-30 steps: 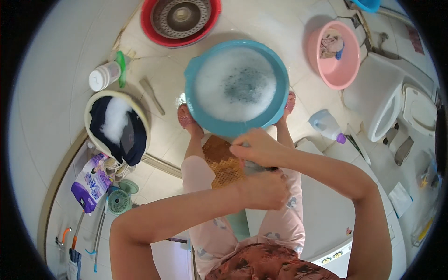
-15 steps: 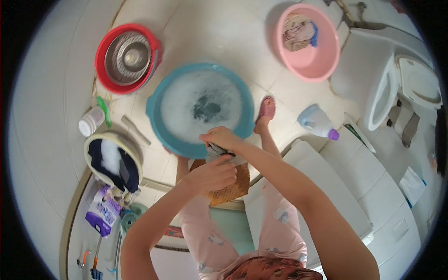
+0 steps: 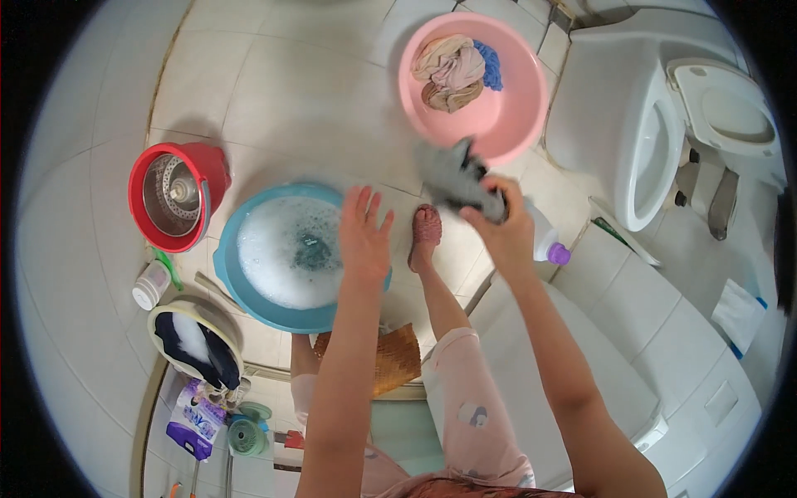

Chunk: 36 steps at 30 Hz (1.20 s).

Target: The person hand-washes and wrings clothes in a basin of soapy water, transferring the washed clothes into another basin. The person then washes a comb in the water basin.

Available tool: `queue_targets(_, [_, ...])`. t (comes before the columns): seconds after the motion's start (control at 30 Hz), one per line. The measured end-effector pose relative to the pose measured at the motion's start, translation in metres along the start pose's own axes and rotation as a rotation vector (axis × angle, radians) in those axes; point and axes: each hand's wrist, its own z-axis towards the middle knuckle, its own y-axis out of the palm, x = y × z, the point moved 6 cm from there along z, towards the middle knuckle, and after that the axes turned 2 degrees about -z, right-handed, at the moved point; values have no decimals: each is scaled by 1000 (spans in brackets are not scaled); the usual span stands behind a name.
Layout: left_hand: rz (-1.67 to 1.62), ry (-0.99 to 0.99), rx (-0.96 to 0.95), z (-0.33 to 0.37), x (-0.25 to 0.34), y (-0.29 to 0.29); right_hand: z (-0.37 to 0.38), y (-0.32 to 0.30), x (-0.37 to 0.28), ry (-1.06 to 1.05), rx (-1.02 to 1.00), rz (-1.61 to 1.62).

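My right hand (image 3: pixel 510 228) grips a grey cloth with black parts (image 3: pixel 452 178), smeared by motion. The cloth hangs in the air short of the pink basin (image 3: pixel 525 116), in which beige, pinkish and blue wrung cloths (image 3: pixel 455 70) lie. My left hand (image 3: pixel 365 236) holds nothing; its fingers are spread over the right rim of the blue basin (image 3: pixel 237 286). White foam (image 3: pixel 270 249) covers most of the water there, with a dark gap in it. A brown ridged washboard (image 3: pixel 398 361) leans between my legs, partly behind my left forearm.
At the left stand a red mop bucket (image 3: pixel 166 241) with a metal spinner, a white tub (image 3: pixel 133 295) and a cream basin (image 3: pixel 228 319) of dark, foamy clothes. A bottle with a purple cap (image 3: pixel 544 241) stands right of my foot. A toilet (image 3: pixel 618 124) is at the right.
My hands have parted. The right has carried the grey cloth up and right toward the pink basin; the left has let go and opened. The view has shifted to the right.
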Motion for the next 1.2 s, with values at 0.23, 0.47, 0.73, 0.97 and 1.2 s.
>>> queue_targets(0.23, [123, -90, -150, 26, -72, 49, 103, 52, 221, 486, -47, 480])
queue_targets(0.47, [74, -113, -129, 26, -67, 31, 126, 108, 261, 889, 15, 1536])
queue_targets(0.73, [189, -72, -196, 12, -48, 27, 168, 10, 217, 704, -112, 1229])
queue_targets(0.97, [750, 253, -303, -33, -31, 35, 22, -13, 156, 829, -55, 1141])
queue_targets(1.2, [840, 407, -283, -99, 1, 32, -88, -14, 118, 815, -101, 1140])
